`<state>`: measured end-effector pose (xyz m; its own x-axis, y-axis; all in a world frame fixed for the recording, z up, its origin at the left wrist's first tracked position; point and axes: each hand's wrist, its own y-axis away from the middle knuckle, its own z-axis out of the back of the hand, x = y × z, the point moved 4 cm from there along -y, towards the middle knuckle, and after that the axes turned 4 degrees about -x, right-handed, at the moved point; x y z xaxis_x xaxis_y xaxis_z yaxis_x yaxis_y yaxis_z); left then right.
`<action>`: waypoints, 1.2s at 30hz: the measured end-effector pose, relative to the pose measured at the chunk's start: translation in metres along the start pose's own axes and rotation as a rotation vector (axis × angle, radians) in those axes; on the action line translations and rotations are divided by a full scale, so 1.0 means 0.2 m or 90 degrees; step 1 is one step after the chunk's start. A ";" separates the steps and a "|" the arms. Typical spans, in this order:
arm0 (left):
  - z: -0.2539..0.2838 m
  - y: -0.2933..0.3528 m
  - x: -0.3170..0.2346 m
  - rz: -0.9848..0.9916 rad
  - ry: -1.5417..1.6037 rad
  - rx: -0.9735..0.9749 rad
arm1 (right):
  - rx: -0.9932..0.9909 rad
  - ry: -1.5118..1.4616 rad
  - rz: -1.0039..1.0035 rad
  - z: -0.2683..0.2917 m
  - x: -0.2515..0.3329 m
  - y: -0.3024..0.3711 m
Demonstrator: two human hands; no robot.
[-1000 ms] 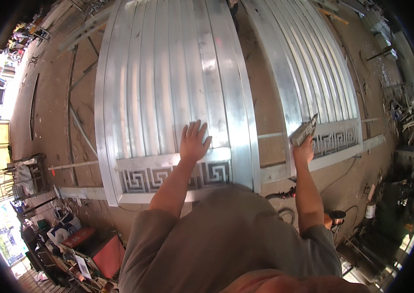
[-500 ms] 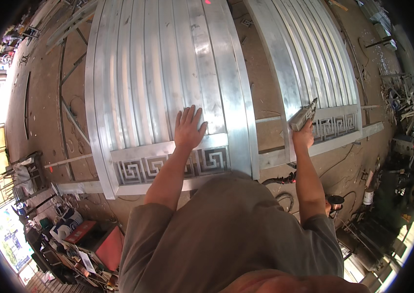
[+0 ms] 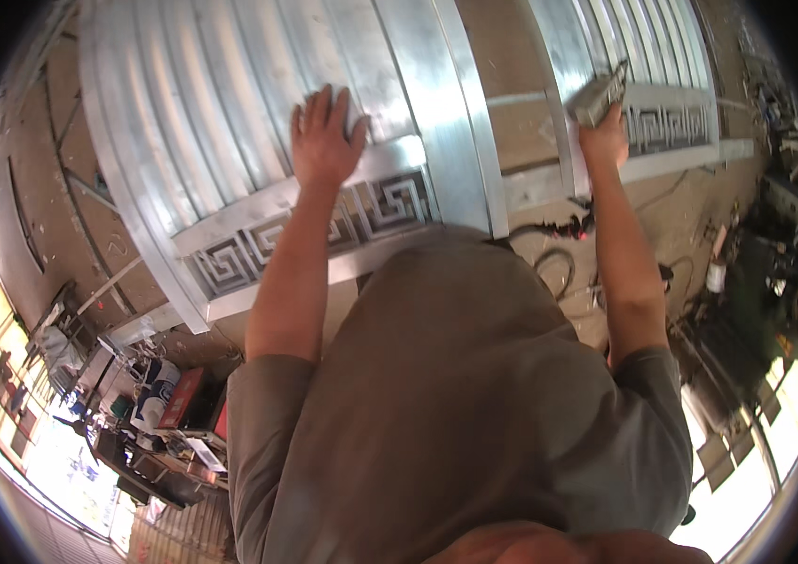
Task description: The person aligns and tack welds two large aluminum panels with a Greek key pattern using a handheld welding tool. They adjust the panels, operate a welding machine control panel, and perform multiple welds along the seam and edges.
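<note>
My left hand lies flat, fingers spread, on the lower part of a large ribbed silver metal panel. Below it, partly covered by my forearm, runs a band of square fretwork. My right hand grips a grey, boxy hand tool with a narrow dark tip pointing up and away. This tool is over the lower left corner of a second, narrower ribbed panel, which has a similar fretwork band. Whether the tool touches the panel, I cannot tell.
Metal bars run under the panels. Dark cable loops on the brown floor between me and the right panel. A red and black box stands among clutter at lower left. Dark equipment and a white container are at right.
The view has tilted and swung, so the panels and both hands appear higher in the picture. My left palm still rests on the large panel, and my right hand still holds the tool.
</note>
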<state>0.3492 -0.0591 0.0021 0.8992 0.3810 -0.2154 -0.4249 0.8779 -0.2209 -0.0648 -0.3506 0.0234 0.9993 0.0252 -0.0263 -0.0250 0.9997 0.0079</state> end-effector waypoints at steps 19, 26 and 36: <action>0.04 -0.01 -0.03 0.013 0.019 0.033 | 0.036 -0.001 -0.032 0.04 0.03 -0.02; 0.02 -0.01 -0.01 0.022 0.033 0.075 | 0.021 -0.014 -0.040 0.03 0.02 -0.01; 0.08 0.15 -0.04 0.073 0.030 0.104 | 0.005 -0.028 -0.045 0.05 0.04 0.00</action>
<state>0.3307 -0.0320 0.0121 0.8385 0.4703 -0.2753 -0.4978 0.8666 -0.0358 -0.0575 -0.3505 0.0331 0.9988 -0.0464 0.0169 0.0461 0.9988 0.0149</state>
